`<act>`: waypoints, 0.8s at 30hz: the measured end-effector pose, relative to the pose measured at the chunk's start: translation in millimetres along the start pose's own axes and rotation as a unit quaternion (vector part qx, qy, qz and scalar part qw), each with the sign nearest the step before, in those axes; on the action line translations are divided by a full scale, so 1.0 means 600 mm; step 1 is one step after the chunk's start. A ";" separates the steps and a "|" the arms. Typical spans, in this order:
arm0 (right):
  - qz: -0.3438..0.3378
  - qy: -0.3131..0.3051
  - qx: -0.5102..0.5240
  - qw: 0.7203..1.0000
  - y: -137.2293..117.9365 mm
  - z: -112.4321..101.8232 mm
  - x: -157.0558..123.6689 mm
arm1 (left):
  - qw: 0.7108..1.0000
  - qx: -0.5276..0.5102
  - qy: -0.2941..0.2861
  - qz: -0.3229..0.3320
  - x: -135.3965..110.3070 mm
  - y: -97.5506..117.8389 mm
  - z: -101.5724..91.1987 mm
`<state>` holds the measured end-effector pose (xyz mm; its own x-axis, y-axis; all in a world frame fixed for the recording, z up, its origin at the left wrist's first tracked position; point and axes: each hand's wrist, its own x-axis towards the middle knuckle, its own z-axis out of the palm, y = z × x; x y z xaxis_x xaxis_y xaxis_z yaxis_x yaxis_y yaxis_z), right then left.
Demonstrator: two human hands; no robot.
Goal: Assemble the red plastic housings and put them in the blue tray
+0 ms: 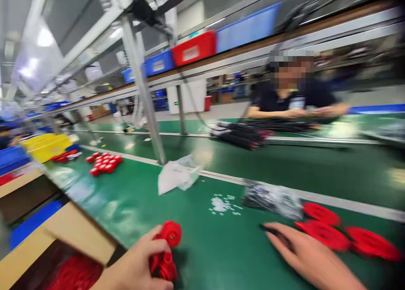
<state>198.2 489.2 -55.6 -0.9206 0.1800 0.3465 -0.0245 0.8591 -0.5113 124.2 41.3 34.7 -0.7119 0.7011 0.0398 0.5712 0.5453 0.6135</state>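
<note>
My left hand (144,260) is closed around a red plastic part (171,234) with a round, flanged top, just above the green table (209,243). Some of the part is hidden by my fingers. Further right, my right hand (303,248) grips a slim black tool (284,238) whose dark tip points left; blur hides its exact kind. Small white pieces (220,204) lie scattered on the table between and beyond my hands. Beside my right hand rest several red discs (325,235) and a clear bag of dark small parts (268,197).
A crumpled white plastic bag (177,176) lies by a metal post (142,92). Red-and-white parts (104,162) are grouped further left. An open cardboard box (79,226) stands at the near left. Across the bench, a person (292,92) sits behind bundled black cables (243,134).
</note>
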 end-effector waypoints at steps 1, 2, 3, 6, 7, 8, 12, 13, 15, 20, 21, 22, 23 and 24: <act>0.020 -0.034 -0.005 0.999 -0.005 -0.013 -0.007 | 0.997 0.017 -0.061 0.053 0.043 0.029 0.022; 0.031 -0.047 -0.012 0.998 -0.011 -0.024 -0.010 | 0.987 0.027 -0.116 0.107 0.085 0.055 0.046; 0.033 -0.051 -0.016 0.998 -0.018 -0.031 -0.010 | 0.973 0.028 -0.160 0.163 0.123 0.080 0.071; 0.030 -0.042 -0.027 0.998 -0.032 -0.043 0.001 | 0.926 0.016 -0.224 0.305 0.219 0.138 0.145; 0.028 -0.037 -0.029 0.999 -0.033 -0.044 0.004 | 0.916 0.015 -0.228 0.328 0.242 0.150 0.166; 0.027 -0.032 -0.030 0.999 -0.033 -0.045 0.006 | 0.912 0.015 -0.227 0.341 0.260 0.159 0.184; 0.025 -0.029 -0.034 0.999 -0.027 -0.045 0.005 | 0.921 -0.028 -0.210 0.326 0.290 0.164 0.220; 0.024 -0.033 -0.034 0.999 -0.024 -0.045 0.006 | 0.922 -0.044 -0.212 0.321 0.290 0.161 0.221; 0.017 -0.041 -0.039 0.998 -0.020 -0.044 0.007 | 0.917 -0.076 -0.223 0.321 0.287 0.153 0.218; 0.003 -0.054 -0.084 0.995 -0.021 -0.046 0.011 | 0.951 -0.081 -0.032 0.297 0.319 0.122 0.205; 0.001 -0.056 -0.092 0.994 -0.022 -0.047 0.011 | 0.956 -0.045 0.038 0.287 0.332 0.113 0.203; 0.000 -0.058 -0.099 0.993 -0.023 -0.048 0.010 | 0.955 -0.004 0.097 0.280 0.346 0.104 0.202; -0.001 -0.059 -0.103 0.993 -0.024 -0.049 0.009 | 0.950 0.035 0.141 0.275 0.359 0.096 0.202; -0.002 -0.058 -0.104 0.993 -0.024 -0.049 0.007 | 0.945 0.069 0.166 0.273 0.370 0.088 0.202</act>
<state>206.0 491.9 -23.6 -0.9598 0.1303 0.2486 0.0417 0.9420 -0.3330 45.8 281.6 -19.5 -0.3718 0.7255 0.5791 0.9218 0.2151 0.3225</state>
